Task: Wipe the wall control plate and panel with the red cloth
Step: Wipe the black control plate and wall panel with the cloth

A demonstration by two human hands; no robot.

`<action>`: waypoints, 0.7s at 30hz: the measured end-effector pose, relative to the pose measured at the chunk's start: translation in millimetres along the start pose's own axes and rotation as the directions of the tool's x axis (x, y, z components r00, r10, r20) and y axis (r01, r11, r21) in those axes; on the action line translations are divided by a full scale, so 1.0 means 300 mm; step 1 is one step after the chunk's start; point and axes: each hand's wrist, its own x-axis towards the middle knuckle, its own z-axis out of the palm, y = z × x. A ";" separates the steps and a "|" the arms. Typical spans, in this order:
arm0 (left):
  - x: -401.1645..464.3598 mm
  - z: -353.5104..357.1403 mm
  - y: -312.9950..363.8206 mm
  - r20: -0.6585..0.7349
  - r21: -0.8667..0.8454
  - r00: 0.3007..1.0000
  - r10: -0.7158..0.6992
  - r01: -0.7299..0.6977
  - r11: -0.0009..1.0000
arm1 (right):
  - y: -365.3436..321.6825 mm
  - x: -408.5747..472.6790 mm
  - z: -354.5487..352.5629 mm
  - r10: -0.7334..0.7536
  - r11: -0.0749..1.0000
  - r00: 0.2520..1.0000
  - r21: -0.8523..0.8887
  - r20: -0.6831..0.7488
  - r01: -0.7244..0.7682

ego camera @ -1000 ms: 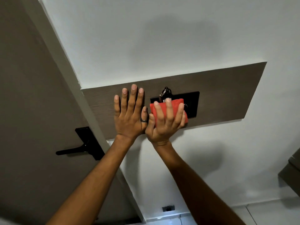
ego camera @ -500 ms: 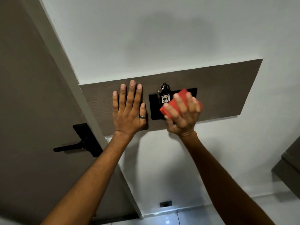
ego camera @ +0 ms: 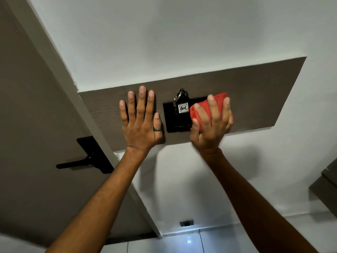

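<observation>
To your left you have a grey-brown door with a black lever handle pointing left, its pale frame running diagonally beside the white wall, while low down a small dark wall outlet (details too small to read) sits just above the tiled floor.

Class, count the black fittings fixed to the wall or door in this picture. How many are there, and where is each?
2. The control plate sits on the brown panel between the left hand and right hand; the door handle is lower left. The red cloth may hide more.
</observation>
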 end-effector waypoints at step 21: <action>-0.096 -0.094 0.713 0.280 -0.520 0.930 0.240 -0.063 0.852 | 0.433 -0.023 -0.527 0.661 -0.593 -0.148 0.393 0.735 -0.703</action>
